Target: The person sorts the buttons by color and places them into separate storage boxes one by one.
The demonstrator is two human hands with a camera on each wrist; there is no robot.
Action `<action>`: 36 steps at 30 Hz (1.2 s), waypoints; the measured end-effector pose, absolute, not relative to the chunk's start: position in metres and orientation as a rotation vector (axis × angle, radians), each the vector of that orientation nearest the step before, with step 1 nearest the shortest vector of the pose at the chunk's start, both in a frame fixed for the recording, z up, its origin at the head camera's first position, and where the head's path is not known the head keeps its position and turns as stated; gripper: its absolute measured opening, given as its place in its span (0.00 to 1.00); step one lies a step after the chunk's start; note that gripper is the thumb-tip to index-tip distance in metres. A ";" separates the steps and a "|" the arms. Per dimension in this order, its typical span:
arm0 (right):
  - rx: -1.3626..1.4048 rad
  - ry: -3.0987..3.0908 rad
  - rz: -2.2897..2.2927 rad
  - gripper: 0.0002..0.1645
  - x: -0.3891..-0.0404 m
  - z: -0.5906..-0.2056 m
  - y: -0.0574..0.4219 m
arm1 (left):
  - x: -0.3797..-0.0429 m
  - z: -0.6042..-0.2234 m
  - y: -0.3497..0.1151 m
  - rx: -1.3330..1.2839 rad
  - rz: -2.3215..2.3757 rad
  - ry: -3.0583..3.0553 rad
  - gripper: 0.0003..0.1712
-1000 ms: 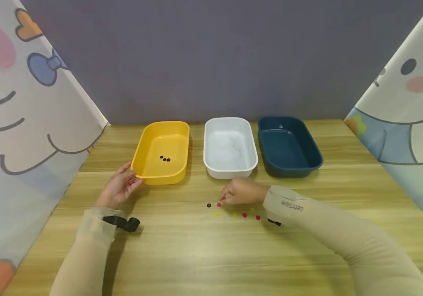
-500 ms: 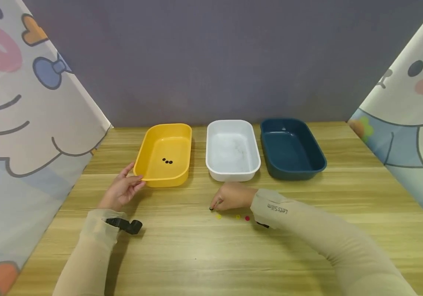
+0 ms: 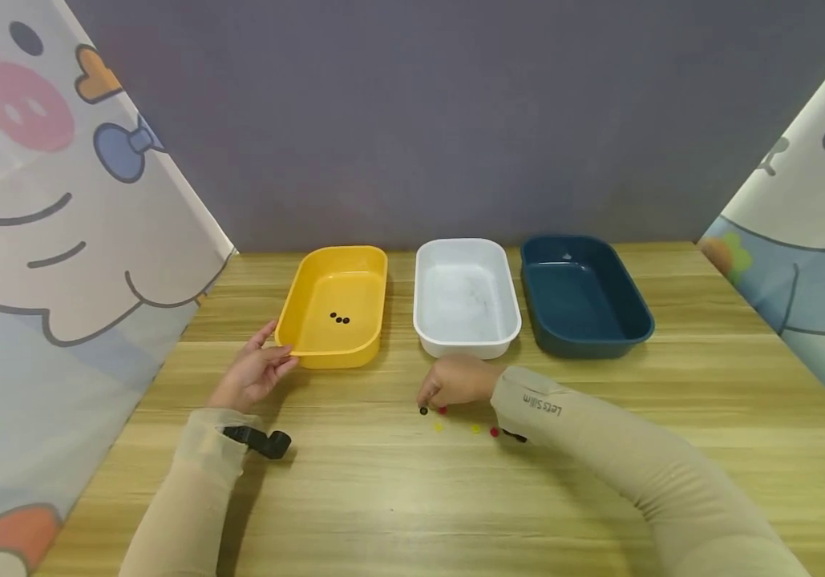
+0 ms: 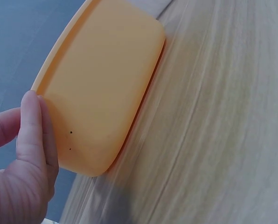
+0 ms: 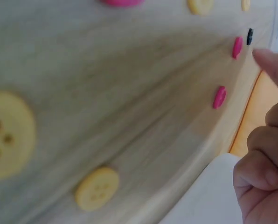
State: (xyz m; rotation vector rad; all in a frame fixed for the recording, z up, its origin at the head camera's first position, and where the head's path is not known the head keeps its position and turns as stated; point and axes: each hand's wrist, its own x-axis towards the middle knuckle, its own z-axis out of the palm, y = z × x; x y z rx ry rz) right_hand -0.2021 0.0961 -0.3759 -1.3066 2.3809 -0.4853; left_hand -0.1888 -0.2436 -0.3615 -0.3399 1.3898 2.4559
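My left hand (image 3: 253,374) grips the near left corner of a yellow tray (image 3: 336,361), its fingers at the rim and outer wall. Three black buttons lie inside this tray. My right hand (image 3: 458,381) is low over the table, fingertips down at a black button (image 3: 423,411). In the right wrist view one fingertip (image 5: 259,55) is close beside that black button (image 5: 250,36), while other fingers are curled; whether it is pinched I cannot tell. Near this hand lie a pink button (image 5: 219,97), another pink button (image 5: 237,47) and a yellow button (image 5: 97,189).
A white tray (image 3: 466,348) stands just beyond my right hand, with a dark blue tray (image 3: 592,347) to its right. More loose buttons lie below the right wrist, including a yellow button (image 3: 475,429) and a pink button (image 3: 495,432). A grey wall rises behind the table.
My right hand has moved left from the pink buttons to the black button, which has not visibly moved on the table. My left hand stays at the yellow tray. The head view has shifted slightly.
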 end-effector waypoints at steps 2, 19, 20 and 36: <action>-1.287 2.366 -0.459 0.11 -0.202 -0.376 0.095 | -0.189 -0.362 -0.243 -0.338 2.454 1.400 0.47; -1.467 2.343 -0.399 0.12 -0.203 -0.382 0.100 | -0.192 -0.362 -0.238 -0.323 2.434 1.462 0.46; -1.478 2.342 -0.397 0.12 -0.202 -0.383 0.101 | -0.192 -0.362 -0.238 -0.322 2.428 1.470 0.46; -1.928 2.428 -0.017 0.06 -0.200 -0.382 0.094 | -0.191 -0.362 -0.240 -0.345 2.443 1.470 0.46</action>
